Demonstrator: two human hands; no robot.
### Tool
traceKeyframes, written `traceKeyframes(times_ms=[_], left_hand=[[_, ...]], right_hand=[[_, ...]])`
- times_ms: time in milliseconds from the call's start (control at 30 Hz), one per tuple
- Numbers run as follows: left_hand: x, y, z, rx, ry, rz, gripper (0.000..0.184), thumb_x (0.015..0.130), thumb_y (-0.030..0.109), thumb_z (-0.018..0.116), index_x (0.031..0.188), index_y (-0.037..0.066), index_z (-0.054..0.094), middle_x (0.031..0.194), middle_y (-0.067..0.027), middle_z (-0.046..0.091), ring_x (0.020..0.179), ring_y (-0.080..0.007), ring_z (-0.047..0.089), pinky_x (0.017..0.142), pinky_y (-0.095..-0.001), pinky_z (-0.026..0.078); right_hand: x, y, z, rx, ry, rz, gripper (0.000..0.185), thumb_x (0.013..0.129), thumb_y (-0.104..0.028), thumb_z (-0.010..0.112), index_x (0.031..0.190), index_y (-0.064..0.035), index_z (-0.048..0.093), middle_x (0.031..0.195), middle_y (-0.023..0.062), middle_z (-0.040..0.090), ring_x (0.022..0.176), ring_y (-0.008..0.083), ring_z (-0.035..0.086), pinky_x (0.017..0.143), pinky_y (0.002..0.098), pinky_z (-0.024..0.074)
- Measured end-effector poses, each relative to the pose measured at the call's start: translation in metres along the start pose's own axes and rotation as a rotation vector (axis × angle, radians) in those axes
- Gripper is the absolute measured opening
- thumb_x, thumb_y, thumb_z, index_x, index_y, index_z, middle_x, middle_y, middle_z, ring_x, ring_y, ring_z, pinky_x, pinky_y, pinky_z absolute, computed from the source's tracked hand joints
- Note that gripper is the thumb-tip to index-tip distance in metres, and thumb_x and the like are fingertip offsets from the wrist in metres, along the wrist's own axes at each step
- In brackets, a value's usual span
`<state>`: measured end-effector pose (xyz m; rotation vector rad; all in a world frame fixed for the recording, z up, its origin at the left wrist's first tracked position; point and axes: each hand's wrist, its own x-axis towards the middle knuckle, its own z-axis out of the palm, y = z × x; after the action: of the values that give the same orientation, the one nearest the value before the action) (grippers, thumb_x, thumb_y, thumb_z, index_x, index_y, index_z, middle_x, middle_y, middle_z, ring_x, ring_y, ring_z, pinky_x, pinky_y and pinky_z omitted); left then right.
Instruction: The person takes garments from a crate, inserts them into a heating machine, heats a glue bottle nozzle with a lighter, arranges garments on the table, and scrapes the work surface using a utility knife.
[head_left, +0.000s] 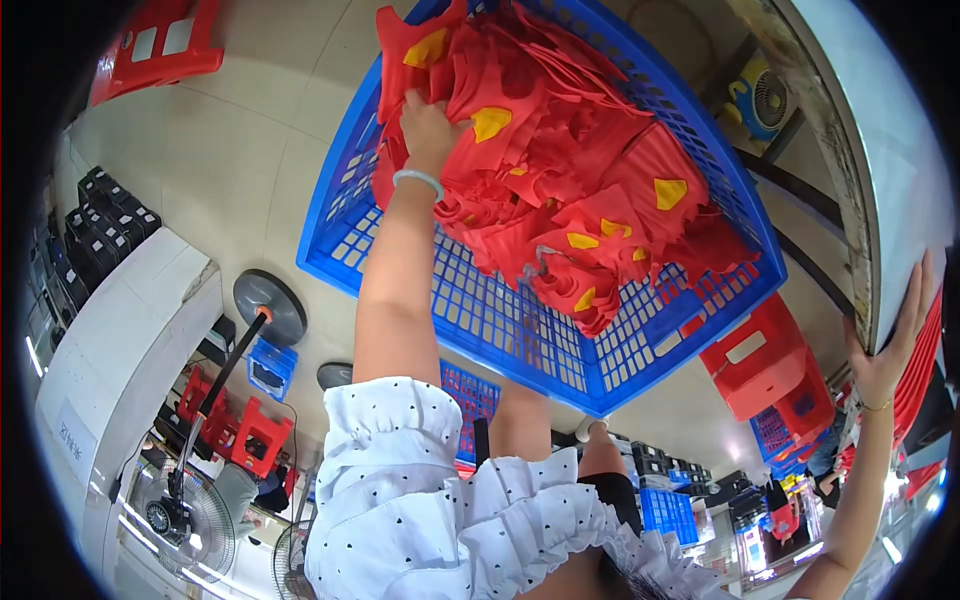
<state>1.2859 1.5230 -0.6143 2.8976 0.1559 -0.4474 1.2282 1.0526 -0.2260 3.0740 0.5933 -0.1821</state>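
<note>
A blue plastic basket point(480, 318) holds a heap of red cloth pieces point(560, 150) with yellow patches, lying loose and overlapping. My left hand point(430, 135), with a pale bangle at the wrist, reaches over the near side into the heap. Its fingers close on a red cloth piece point(405, 45) at the left of the pile; the fingertips are partly hidden by cloth. At the far right, my right hand point(890, 340) rests against the edge of a pale table point(905, 140), fingers stretched out and thumb apart, with nothing held.
Red plastic stools stand at the upper left point(160, 45) and beyond the basket's right side point(765, 360). A standing fan point(170, 515) is at the lower left near a white counter point(120, 360). A small yellow-and-blue fan point(765, 95) sits under the table.
</note>
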Motion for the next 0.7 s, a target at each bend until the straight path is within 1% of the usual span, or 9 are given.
traceKeyframes(times_ms=[100,233,300,367,433,500,567,633,700], left_hand=[[-0.012,0.005,0.003,0.006,0.011,0.143,0.047,0.061,0.043,0.075,0.093,0.008,0.069,0.116,-0.0099,0.052,0.098,-0.03,0.049,0.079,-0.043,0.044],[-0.092,0.043,-0.032,0.065,0.123,0.36,0.032,0.065,0.031,0.072,0.087,0.008,0.069,0.108,-0.0045,0.058,0.095,-0.026,0.048,0.078,-0.0402,0.041],[-0.146,0.046,-0.048,0.006,0.125,0.504,0.038,0.063,0.029,0.072,0.094,0.008,0.068,0.105,-0.0024,0.059,0.095,-0.0239,0.047,0.08,-0.0388,0.039],[-0.202,0.056,-0.068,-0.179,0.226,0.548,0.044,0.063,0.026,0.07,0.104,0.009,0.066,0.107,0.0017,0.059,0.094,-0.022,0.046,0.08,-0.0355,0.036],[-0.258,0.064,-0.103,-0.242,0.219,0.619,0.045,0.064,0.024,0.068,0.107,0.011,0.065,0.108,0.0043,0.059,0.092,-0.0202,0.045,0.08,-0.0337,0.035],[-0.307,0.071,-0.146,-0.301,0.206,0.691,0.046,0.066,0.022,0.066,0.11,0.012,0.064,0.109,0.0069,0.059,0.09,-0.0183,0.044,0.08,-0.0318,0.034],[-0.348,0.08,-0.194,-0.324,0.252,0.801,0.041,0.069,0.019,0.062,0.11,0.015,0.064,0.11,0.0109,0.059,0.088,-0.0162,0.043,0.079,-0.0302,0.032],[-0.394,0.087,-0.235,-0.332,0.27,0.867,0.04,0.07,0.018,0.06,0.109,0.016,0.064,0.11,0.0129,0.058,0.087,-0.0151,0.042,0.079,-0.0293,0.032],[-0.429,0.092,-0.268,-0.231,0.305,0.954,0.039,0.07,0.019,0.058,0.109,0.017,0.064,0.113,0.0149,0.057,0.087,-0.0136,0.041,0.079,-0.0286,0.031]], right_hand=[[0.003,-0.002,-0.002,-0.052,0.023,-0.04,0.093,0.059,-0.003,0.069,0.141,-0.0057,0.026,0.146,0.0143,0.024,0.134,0.0315,0.023,0.109,0.0397,0.02],[0.004,-0.005,-0.001,-0.034,0.071,-0.035,0.09,0.059,-0.006,0.07,0.14,-0.0097,0.03,0.146,0.0128,0.026,0.134,0.031,0.025,0.109,0.0402,0.0223],[0.002,-0.007,0.0,-0.015,0.094,-0.005,0.09,0.058,-0.007,0.071,0.139,-0.0118,0.032,0.145,0.012,0.027,0.134,0.0308,0.025,0.109,0.0405,0.0233],[0.002,-0.007,0.002,-0.001,0.171,-0.032,0.085,0.061,-0.013,0.069,0.138,-0.0143,0.035,0.145,0.0101,0.028,0.134,0.0304,0.025,0.109,0.0399,0.0236],[0.001,-0.005,0.005,-0.012,0.276,-0.076,0.068,0.07,-0.029,0.067,0.133,-0.0145,0.044,0.135,0.0107,0.043,0.127,0.0313,0.037,0.103,0.041,0.0321],[0.001,-0.014,0.001,0.024,0.323,-0.104,0.075,0.063,-0.019,0.067,0.133,-0.009,0.041,0.136,0.0156,0.041,0.126,0.0346,0.037,0.104,0.0416,0.0297],[-0.007,-0.007,-0.001,-0.106,-0.068,0.145,0.1,0.066,-0.03,0.07,0.145,-0.0175,0.01,0.15,0.0129,0.009,0.138,0.0335,0.005,0.111,0.0453,0.0101],[-0.008,-0.014,-0.005,-0.082,-0.025,0.111,0.097,0.063,-0.025,0.071,0.143,-0.0146,0.018,0.147,0.0149,0.018,0.136,0.0341,0.014,0.11,0.0468,0.0144],[-0.022,-0.011,-0.008,0.688,0.295,-0.316,0.092,0.061,-0.023,0.073,0.14,-0.0096,0.027,0.144,0.0183,0.026,0.132,0.0354,0.024,0.106,0.0497,0.0224]])
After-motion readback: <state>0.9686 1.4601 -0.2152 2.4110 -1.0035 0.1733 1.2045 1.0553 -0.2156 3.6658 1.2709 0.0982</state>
